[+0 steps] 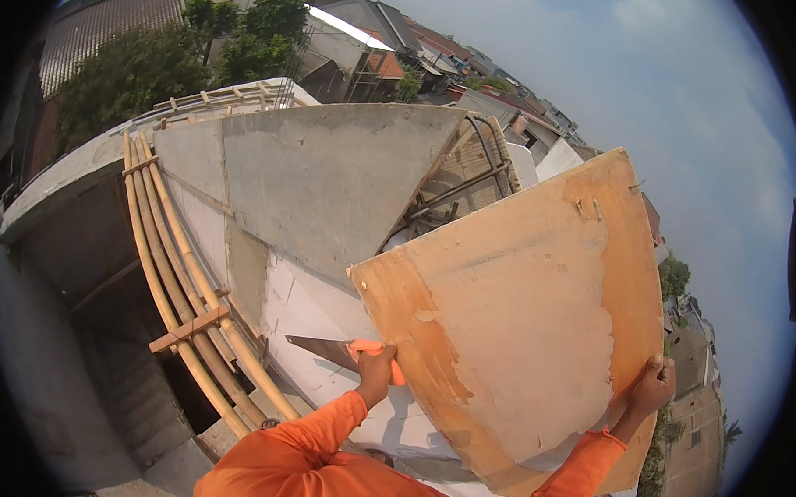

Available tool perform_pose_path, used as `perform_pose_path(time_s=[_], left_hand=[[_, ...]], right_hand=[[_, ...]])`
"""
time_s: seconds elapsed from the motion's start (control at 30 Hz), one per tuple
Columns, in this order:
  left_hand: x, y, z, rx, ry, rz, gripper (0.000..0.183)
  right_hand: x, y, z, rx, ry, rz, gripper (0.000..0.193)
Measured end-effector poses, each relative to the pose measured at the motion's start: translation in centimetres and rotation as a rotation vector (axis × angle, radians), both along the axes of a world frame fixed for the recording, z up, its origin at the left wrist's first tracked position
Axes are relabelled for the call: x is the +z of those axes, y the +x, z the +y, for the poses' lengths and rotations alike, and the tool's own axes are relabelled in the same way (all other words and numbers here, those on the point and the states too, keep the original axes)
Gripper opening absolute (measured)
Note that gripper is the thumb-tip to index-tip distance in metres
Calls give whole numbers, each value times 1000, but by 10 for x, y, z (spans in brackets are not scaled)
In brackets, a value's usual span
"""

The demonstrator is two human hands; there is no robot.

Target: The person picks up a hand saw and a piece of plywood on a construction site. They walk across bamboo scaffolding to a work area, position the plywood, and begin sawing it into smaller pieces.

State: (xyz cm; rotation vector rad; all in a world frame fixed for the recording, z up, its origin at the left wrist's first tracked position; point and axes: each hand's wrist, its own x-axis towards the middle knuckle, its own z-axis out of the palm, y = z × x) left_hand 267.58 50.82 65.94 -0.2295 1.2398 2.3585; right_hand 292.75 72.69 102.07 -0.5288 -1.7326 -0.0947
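Two orange sleeves; left hand grips one saw; right hand, one board

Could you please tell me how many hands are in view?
2: the left hand grips the orange handle of the saw; the right hand holds the right edge of the large board.

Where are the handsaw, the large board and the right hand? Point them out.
Handsaw (336, 351): head view, on the blade near the handle.
Large board (527, 323): head view, on its pale middle patch.
Right hand (653, 388): head view, mid-hand.
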Motion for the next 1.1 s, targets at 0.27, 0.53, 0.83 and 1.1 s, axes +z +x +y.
perform_pose_path(time_s=[0.27, 0.53, 0.83, 1.1], left_hand=[[100, -45, -25, 256, -130, 423, 20], [125, -52, -16, 203, -461, 520, 28], [48, -47, -21, 141, -416, 438, 23], [-50, 14, -30, 36, -414, 214, 21]], right_hand=[[-67, 35, 17, 236, -486, 430, 37], [-84, 22, -14, 547, -630, 511, 30], [-128, 39, 49, 218, -352, 237, 37], [-43, -40, -36, 83, -77, -102, 52]])
